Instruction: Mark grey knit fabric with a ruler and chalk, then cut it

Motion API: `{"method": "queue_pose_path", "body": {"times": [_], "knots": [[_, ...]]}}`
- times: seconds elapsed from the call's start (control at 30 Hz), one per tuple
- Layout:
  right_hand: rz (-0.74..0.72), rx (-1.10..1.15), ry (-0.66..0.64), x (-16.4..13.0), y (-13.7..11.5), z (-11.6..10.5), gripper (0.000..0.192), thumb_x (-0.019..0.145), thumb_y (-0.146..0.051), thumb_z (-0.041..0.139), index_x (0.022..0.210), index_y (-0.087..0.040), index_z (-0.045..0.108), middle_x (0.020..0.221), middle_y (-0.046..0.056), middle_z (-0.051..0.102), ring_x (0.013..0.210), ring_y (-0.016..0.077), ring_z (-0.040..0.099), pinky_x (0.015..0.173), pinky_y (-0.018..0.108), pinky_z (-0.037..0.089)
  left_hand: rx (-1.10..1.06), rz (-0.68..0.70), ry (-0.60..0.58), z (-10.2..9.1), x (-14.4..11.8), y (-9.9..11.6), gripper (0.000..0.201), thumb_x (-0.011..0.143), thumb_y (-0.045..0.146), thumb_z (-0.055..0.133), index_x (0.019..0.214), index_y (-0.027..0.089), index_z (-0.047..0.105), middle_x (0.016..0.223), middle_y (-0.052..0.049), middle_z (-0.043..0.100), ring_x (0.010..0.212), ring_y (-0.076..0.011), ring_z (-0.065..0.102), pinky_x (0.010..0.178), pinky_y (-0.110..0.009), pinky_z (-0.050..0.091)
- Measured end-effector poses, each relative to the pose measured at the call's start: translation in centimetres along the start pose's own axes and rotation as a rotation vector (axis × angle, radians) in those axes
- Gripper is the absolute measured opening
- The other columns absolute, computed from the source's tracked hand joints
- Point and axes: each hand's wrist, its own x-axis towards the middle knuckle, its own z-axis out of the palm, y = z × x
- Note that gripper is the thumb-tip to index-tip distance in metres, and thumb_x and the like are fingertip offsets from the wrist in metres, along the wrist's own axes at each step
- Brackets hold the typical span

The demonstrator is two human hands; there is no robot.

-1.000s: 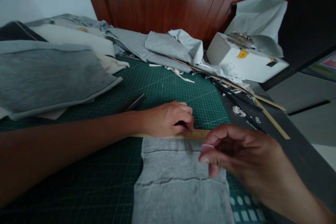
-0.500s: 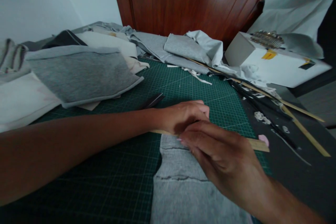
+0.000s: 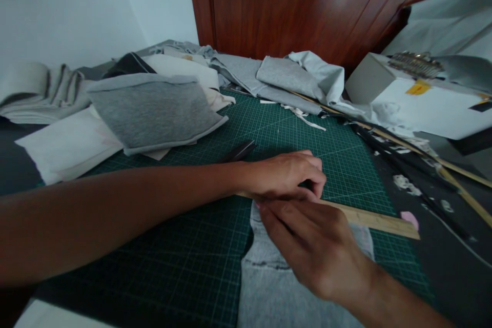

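Note:
A wooden ruler (image 3: 369, 218) lies across the top end of a grey knit fabric piece (image 3: 269, 292) with dark seam lines. Pressing down on the ruler is my left hand (image 3: 288, 174), its fingers curled. My right hand (image 3: 311, 246) rests over the fabric just below, along the ruler's near edge, with thumb and fingers pinched together. A small pink spot shows at its fingertips; whether it is a nail or a held object I cannot tell. The left forearm and both hands hide the ruler's middle.
Under everything is a green cutting mat (image 3: 192, 266). A folded grey fabric panel (image 3: 157, 113) lies at the left, and dark-handled scissors (image 3: 238, 151) sit behind my left wrist. A pink piece (image 3: 409, 219) touches the ruler's right end. A white box (image 3: 434, 97) stands at the back right.
The view has shifted left, so things appear further right. My right hand has slid left along the ruler's edge relative to my left hand, uncovering more ruler and fabric at the right.

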Motion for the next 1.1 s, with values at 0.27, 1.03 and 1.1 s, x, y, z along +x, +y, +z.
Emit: {"method": "queue_pose_path", "body": {"times": [0.27,1.03,1.1], "knots": [[-0.049,-0.078,0.007,-0.04,-0.05,0.49,0.026,0.096,-0.004,0.051,0.098,0.000,0.077,0.077,0.015,0.074,0.065,0.0261,0.069,0.054,0.040,0.059,-0.011,-0.016,-0.002,0.13,-0.07,-0.14,0.021,0.098,0.035,0.067,0.083,0.022,0.073,0.095,-0.005,0.064,0.098,-0.0217,0.055,0.092,-0.035,0.045],[-0.003,-0.001,-0.013,0.32,-0.28,0.79,0.031,0.099,-0.004,0.047,0.089,-0.005,0.076,0.071,0.010,0.068,0.063,0.0235,0.065,0.057,0.040,0.055,0.004,0.003,-0.022,-0.17,-0.13,0.28,0.022,0.100,0.030,0.064,0.082,0.021,0.075,0.094,-0.006,0.065,0.096,-0.0214,0.056,0.091,-0.035,0.045],[-0.003,-0.003,-0.014,0.20,-0.12,0.59,0.028,0.098,-0.003,0.049,0.091,-0.003,0.076,0.073,0.011,0.070,0.065,0.0240,0.067,0.059,0.040,0.058,0.009,0.018,-0.017,-0.18,-0.17,0.28,0.023,0.101,0.030,0.063,0.083,0.020,0.075,0.096,-0.007,0.066,0.096,-0.0214,0.056,0.090,-0.035,0.046]]}}
